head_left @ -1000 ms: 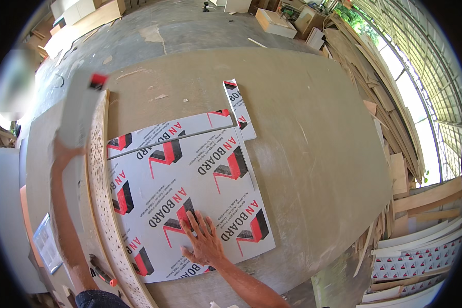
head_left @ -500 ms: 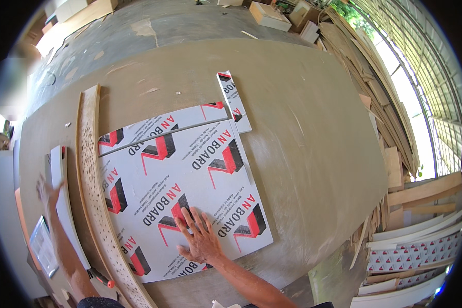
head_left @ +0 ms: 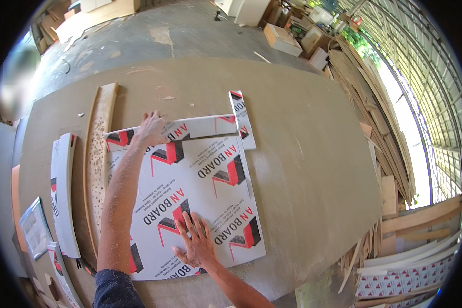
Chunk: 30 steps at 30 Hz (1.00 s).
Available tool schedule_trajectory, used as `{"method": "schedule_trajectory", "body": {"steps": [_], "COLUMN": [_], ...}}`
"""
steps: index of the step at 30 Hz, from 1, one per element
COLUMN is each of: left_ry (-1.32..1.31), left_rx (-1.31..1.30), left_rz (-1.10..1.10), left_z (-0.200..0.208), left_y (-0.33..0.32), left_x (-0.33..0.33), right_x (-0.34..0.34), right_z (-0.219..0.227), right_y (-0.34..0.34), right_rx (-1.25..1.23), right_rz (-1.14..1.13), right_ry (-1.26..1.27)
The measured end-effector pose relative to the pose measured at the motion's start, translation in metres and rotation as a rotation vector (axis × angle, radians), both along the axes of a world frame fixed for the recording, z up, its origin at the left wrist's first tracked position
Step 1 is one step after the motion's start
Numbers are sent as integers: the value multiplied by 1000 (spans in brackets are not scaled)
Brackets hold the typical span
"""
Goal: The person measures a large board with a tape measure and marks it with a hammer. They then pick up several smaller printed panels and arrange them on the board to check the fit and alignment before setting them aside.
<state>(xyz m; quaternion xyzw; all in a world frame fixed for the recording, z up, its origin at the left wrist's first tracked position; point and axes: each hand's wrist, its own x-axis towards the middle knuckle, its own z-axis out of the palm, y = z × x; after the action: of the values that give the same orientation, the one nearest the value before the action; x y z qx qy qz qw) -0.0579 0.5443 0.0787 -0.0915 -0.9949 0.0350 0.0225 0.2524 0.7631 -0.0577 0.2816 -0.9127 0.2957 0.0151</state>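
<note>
Right hand (head_left: pixel 196 244) flat on the large panel (head_left: pixel 192 169), near its near edge; fingers fanned wide, palm down, nothing gripped; left hand (head_left: pixel 152 129) is out at the far side, on the narrow strip (head_left: pixel 208 127); fingers bent over its far edge, thumb side toward the panel; can't tell if they actually pinch it.

Panel lies flat on the tabletop (head_left: pixel 313 154), white face up with red and black print; strip has the same finish and lies across the panel's far end; thin dark line shows between the two, right of my left hand; my left forearm crosses the panel's left part and hides much of that edge.

Speckled wooden batten (head_left: pixel 98 143) runs along the left side, just beside the strip's left end; short printed piece (head_left: pixel 242 120) sits at the far right corner, long side roughly in line with the panel's right edge; can't tell if it touches the strip.

Farther left: long white lengths (head_left: pixel 64 205) side by side, a shorter printed offcut (head_left: pixel 64 274) near them, and a flat shiny sheet (head_left: pixel 37 228); dark tool (head_left: pixel 85 266) by my left sleeve (head_left: pixel 118 290), mostly hidden; timber planks (head_left: pixel 380 118) heaped beyond the tabletop on the right.
</note>
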Motion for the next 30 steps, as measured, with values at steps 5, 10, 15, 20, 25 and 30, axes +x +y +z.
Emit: {"method": "schedule_trajectory", "body": {"steps": [5, 10, 15, 20, 25, 30], "left_ry": [168, 579, 439, 545, 547, 597], "left_rx": [176, 292, 581, 183, 279, -44], "left_rz": [-60, -74, 265, 505, 871, 968], "left_z": [-13, 61, 146, 67, -14, -19], "left_y": [-13, -35, -133, -381, -352, -357], "left_x": [11, 53, 102, 224, 293, 362], "right_x": [1, 2, -1, 9, -2, 6], "right_z": [3, 9, -3, 6, -5, -1], "right_y": [-2, -3, 7, -12, 3, -9], "right_rx": [32, 11, -21, -33, -4, -25], "right_rz": [5, -9, -44, 17, -50, -16], "right_ry": [-2, 13, 58, 79, 109, 147]}}
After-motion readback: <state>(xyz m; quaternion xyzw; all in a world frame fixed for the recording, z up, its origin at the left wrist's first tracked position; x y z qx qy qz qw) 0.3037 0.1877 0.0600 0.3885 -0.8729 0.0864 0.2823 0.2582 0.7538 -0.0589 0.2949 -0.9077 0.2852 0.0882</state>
